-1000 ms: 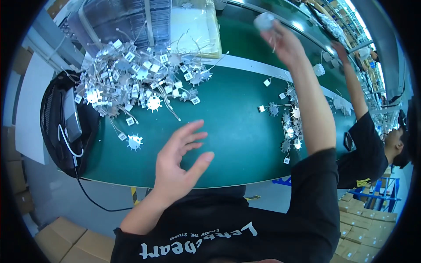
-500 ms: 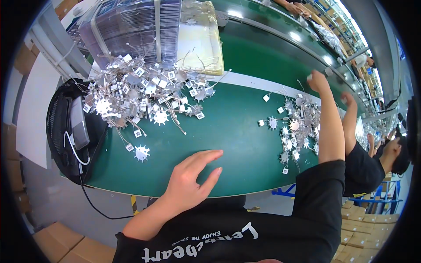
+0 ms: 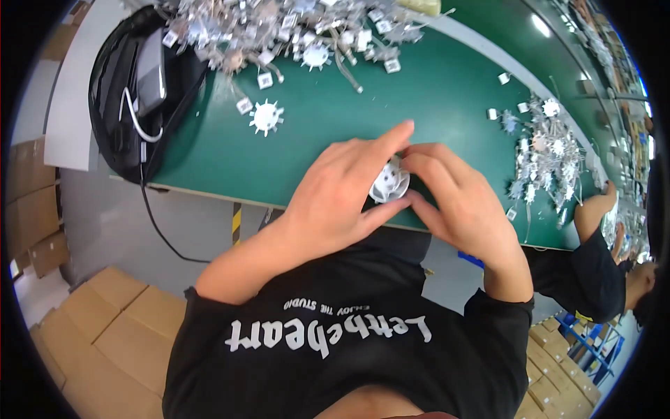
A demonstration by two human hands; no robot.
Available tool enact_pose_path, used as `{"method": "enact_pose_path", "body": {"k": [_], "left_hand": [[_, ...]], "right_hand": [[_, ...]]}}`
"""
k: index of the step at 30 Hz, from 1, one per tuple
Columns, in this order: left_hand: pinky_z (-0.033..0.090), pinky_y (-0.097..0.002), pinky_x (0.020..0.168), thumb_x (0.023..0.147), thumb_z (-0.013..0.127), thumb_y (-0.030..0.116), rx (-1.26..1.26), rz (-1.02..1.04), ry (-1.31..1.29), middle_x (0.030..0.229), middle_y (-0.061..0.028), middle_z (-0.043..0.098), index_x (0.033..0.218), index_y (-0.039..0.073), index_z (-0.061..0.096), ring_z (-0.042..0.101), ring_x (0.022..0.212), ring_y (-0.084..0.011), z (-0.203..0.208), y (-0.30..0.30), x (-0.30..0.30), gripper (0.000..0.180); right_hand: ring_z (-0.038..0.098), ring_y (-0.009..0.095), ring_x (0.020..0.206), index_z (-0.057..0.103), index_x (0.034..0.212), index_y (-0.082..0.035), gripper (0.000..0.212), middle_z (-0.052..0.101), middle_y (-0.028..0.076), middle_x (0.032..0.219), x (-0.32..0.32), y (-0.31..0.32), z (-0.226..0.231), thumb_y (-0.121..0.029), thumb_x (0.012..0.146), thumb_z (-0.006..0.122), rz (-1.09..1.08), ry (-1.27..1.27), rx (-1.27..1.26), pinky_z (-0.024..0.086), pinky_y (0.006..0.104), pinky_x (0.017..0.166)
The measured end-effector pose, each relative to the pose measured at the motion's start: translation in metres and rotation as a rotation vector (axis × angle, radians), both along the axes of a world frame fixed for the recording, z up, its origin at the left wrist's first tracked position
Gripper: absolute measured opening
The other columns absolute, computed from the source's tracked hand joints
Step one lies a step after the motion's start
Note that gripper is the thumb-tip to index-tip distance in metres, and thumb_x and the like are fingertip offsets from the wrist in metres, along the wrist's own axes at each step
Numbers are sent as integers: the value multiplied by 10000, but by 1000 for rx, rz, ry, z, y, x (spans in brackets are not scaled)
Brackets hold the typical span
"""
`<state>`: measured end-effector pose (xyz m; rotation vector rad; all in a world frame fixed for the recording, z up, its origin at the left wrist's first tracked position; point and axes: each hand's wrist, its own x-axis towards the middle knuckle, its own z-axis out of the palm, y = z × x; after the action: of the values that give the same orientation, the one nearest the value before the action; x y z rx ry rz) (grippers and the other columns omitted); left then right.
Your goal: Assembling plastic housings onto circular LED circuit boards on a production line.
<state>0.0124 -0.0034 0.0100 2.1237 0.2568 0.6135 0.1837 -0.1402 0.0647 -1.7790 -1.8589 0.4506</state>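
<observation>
A small white round housing (image 3: 389,184) with a raised rim and dark spots inside is held between my two hands, just above the near edge of the green table (image 3: 447,98). My left hand (image 3: 338,185) curves round its left side, thumb below and fingers above. From the right, my right hand (image 3: 457,199) closes on its rim with thumb and fingertips. Ahead and left of my hands lies a silver, spiky gear-shaped metal piece (image 3: 266,117), wired to a small white tag-like block (image 3: 243,105).
A large heap of similar wired pieces (image 3: 315,56) covers the far left; a smaller heap (image 3: 548,150) lies right. A black bag (image 3: 112,105) holds a grey slab-like device (image 3: 151,73) with a cable. Another person's arm (image 3: 593,218) is at right. Cardboard boxes (image 3: 125,342) stand below left.
My right hand has come back from the far right to the near table edge, meeting my left hand. The white housing now shows between them. The whole view has tilted down.
</observation>
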Motion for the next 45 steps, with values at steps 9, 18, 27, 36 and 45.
{"method": "enact_pose_path", "body": {"k": [9,18,27,36,45], "left_hand": [[581,-413,941,773,899,51,18,-49,-38,1242,-138,722,1341,41,653,710,1098,-333,-2,7,-4,619],[578,-411,907,763,913,97,-2,-45,-44,1188,-142,713,1243,29,689,702,1040,-342,-2,7,-9,534],[578,-411,914,780,913,134,24,-41,-38,1202,-127,718,1268,40,696,706,1047,-332,-5,6,-5,542],[582,-405,940,781,917,141,-41,-48,-62,1223,-122,725,1273,48,709,712,1080,-321,-6,9,-10,543],[576,-401,975,823,922,156,-208,-7,-219,1303,-120,696,1349,28,652,686,1186,-291,13,10,0,605]], "right_hand": [[621,312,785,691,1047,-2,195,601,134,864,-15,-19,-25,80,875,734,-211,35,85,488,395,665],[632,314,800,687,1039,9,130,642,137,888,3,-20,-26,45,917,714,-129,133,-67,498,374,678],[604,128,718,738,1278,-51,331,763,81,995,60,115,-6,-113,956,777,-278,20,176,513,282,705],[577,77,743,714,1212,21,297,681,-5,878,88,87,7,-158,982,773,-269,184,-275,487,274,671],[516,54,701,621,1124,1,147,609,38,951,56,23,29,-127,1059,651,-390,1028,-94,410,204,595]]}}
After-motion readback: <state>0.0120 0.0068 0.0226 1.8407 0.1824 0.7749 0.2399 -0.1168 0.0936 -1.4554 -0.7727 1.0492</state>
